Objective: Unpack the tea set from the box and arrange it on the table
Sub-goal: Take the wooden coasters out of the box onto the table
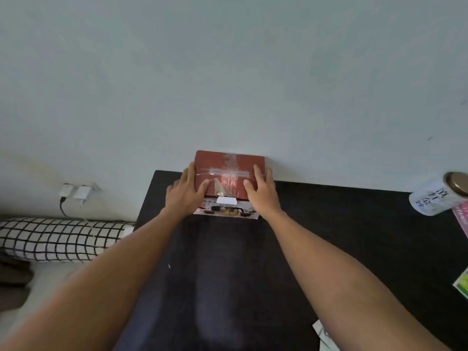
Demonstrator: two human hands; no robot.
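Note:
A red tea set box [229, 164], sealed with clear tape and bearing a white label on its front, stands at the far edge of the black table [329, 236] against the wall. My left hand [186, 191] grips its left side, thumb on the top. On the right side, my right hand [262, 192] holds the box the same way, thumb on the lid. The box is closed; its contents are hidden. Its front face shows a printed picture of teaware.
A white can with a brown lid [438, 196] lies at the table's far right, beside pink [462, 219] and green [462, 285] packets. Paper [323, 335] pokes out near the front. Left of the table are a checked pillow [58, 239] and wall chargers [76, 192].

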